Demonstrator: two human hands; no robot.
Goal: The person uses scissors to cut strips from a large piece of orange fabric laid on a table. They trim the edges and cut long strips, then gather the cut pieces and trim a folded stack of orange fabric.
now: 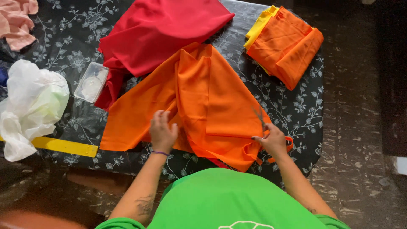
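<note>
A folded orange cloth (203, 97) lies spread on the dark flowered table (292, 110) in front of me. My left hand (162, 132) presses flat on the cloth's near edge, fingers apart. My right hand (273, 140) grips scissors (260, 121) with orange handles; the blades point away from me at the cloth's right edge. I cannot tell whether the blades are open. A green shirt covers my chest at the bottom of the view.
Red cloth (157, 29) lies behind the orange one. A folded orange and yellow pile (286, 42) sits far right. A clear plastic box (91, 82), a white plastic bag (32, 101), a yellow ruler (63, 146) and pink cloth (17, 21) lie on the left.
</note>
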